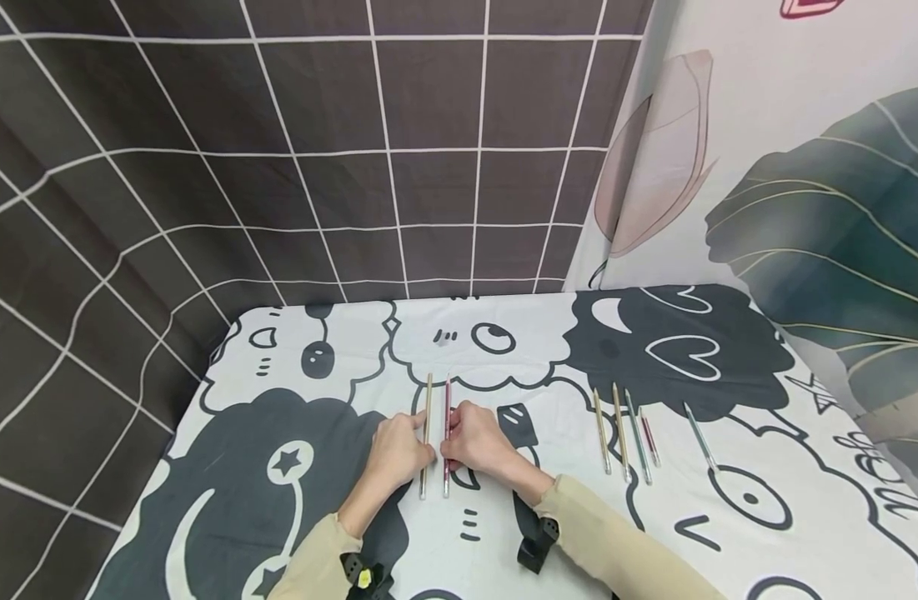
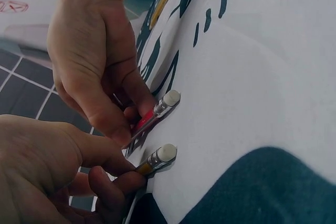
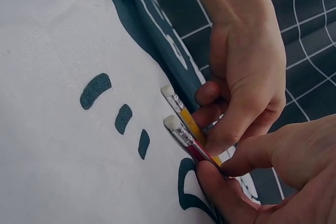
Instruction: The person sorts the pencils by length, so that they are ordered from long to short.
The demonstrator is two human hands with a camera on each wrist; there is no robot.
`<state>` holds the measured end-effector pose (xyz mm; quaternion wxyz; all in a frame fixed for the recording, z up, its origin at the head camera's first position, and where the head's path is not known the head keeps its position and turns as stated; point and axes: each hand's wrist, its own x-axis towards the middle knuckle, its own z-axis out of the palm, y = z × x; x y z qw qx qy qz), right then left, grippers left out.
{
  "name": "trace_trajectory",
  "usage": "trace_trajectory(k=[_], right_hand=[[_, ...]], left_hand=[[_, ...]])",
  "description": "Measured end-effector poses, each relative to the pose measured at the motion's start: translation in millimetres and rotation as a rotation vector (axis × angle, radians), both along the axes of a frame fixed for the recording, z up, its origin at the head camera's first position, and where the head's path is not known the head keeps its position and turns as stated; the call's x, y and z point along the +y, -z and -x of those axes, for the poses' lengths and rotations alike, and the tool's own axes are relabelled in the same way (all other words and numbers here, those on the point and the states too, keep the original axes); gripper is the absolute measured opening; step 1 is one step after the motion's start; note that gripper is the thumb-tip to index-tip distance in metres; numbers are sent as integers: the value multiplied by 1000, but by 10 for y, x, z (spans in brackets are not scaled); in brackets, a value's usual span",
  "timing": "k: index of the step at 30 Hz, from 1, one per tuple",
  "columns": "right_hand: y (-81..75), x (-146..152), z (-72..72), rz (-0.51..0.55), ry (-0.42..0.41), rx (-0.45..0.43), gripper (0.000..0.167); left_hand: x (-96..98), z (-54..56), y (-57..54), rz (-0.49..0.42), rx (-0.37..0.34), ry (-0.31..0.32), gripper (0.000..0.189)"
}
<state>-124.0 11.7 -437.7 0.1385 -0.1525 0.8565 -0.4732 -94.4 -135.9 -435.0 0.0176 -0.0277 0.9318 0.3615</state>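
Two pencils lie side by side on the patterned cloth, roughly parallel, with a narrow gap between them. My left hand point(image 1: 398, 448) pinches the yellow pencil point(image 1: 428, 404) between thumb and fingers. Just to its right, the red pencil point(image 1: 447, 408) is pinched by my right hand point(image 1: 477, 435). Both white eraser ends point toward me, close over the cloth. In the left wrist view the eraser point(image 2: 167, 152) of the yellow one shows past the fingertips. The right wrist view has the red pencil's eraser point(image 3: 171, 123) beside the yellow pencil point(image 3: 191, 124).
Several more pencils lie to the right: a short yellow pencil point(image 1: 601, 429), a longer yellow pencil point(image 1: 619, 429), a green pencil point(image 1: 639, 437), a short red pencil point(image 1: 649, 435) and, farther right, another green pencil point(image 1: 700, 437). A dark checked curtain point(image 1: 436, 192) hangs behind the cloth-covered surface.
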Motion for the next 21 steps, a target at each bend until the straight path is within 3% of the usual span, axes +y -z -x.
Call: trace_trajectory(k=[12,21], right_hand=[[-31,-22,4,-98,-52,59,24],[-30,-33,-13,-111,-58,80,24]], left_hand=[[-4,15,16,13,11,0,57],[-2,3,21,2,5,-1,56]])
